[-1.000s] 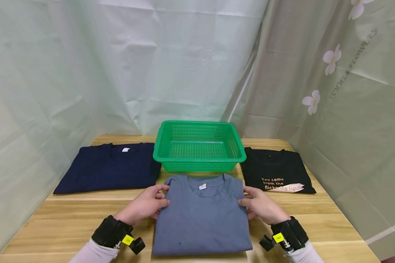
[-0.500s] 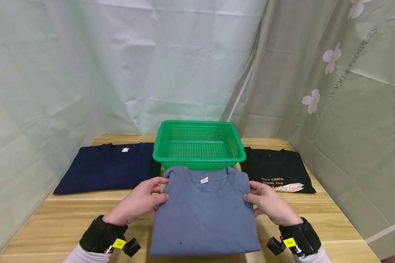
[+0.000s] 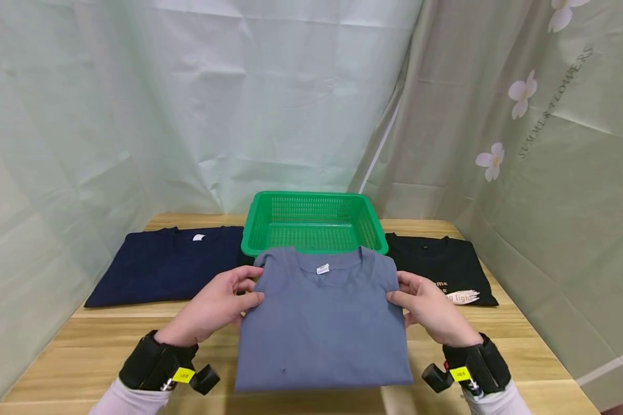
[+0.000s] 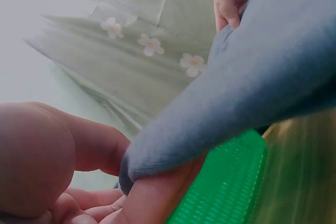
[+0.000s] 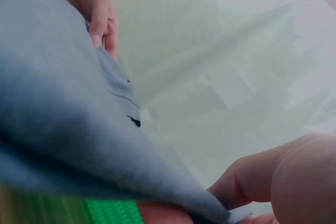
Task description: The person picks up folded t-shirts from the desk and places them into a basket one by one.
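Observation:
A folded grey-blue T-shirt with a white neck label hangs between my two hands in the head view, raised off the table. My left hand pinches its left edge, thumb on top and fingers beneath. On the opposite edge my right hand pinches the cloth the same way. In the left wrist view the thumb and fingers close over the shirt's fold; the right wrist view has the shirt sloping down to the right fingertips. The collar end overlaps the front wall of a green basket in the head view.
A folded navy T-shirt lies on the wooden table left of the basket. To the right lies a folded black T-shirt with printed lettering, partly covered by my right hand. Pale curtains enclose the table's back and sides.
Both hands have lifted the grey-blue T-shirt off the table and up toward the basket. Its collar now hides the basket's front wall. The basket and other shirts have stayed put.

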A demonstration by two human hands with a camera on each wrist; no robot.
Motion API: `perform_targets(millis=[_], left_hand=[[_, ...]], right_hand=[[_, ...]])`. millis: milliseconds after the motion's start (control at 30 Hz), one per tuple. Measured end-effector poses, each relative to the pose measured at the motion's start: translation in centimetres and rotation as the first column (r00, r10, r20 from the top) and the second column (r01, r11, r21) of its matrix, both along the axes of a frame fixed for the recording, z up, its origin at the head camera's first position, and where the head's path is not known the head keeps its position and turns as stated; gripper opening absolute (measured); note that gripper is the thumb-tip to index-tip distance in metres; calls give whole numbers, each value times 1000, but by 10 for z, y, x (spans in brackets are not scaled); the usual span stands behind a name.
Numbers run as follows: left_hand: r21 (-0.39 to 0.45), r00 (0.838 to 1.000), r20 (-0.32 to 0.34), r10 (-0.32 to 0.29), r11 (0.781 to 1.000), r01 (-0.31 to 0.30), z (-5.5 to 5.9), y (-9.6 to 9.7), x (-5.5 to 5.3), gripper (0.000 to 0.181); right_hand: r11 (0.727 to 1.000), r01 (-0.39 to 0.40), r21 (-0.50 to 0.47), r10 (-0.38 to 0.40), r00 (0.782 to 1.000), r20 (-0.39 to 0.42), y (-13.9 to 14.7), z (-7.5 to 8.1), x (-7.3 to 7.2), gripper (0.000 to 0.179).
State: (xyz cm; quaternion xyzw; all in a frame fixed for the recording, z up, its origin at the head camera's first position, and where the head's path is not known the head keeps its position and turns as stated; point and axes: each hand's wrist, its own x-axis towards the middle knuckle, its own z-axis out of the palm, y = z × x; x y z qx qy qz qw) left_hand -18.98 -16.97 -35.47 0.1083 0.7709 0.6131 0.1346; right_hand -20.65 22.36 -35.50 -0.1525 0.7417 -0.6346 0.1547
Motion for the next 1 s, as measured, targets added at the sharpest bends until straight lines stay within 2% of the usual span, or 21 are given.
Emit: perform_targets(millis=[367,667,1000], left_hand=[[-3,999,-48,4,1000,-4,16,-4,-12,59],[-60,996,-81,45,997,-50,25,-3,-35,58],[-81,994,-75,79,993,-85,47,1,-62,58]], right_hand=[[1000,-1,-3,1,999,-53,-7,22,-17,40],[999,37,-18,-38,998,-51,-12,32,-41,41],[993,120,16,-119,992,-50,-19,49,-77,40]])
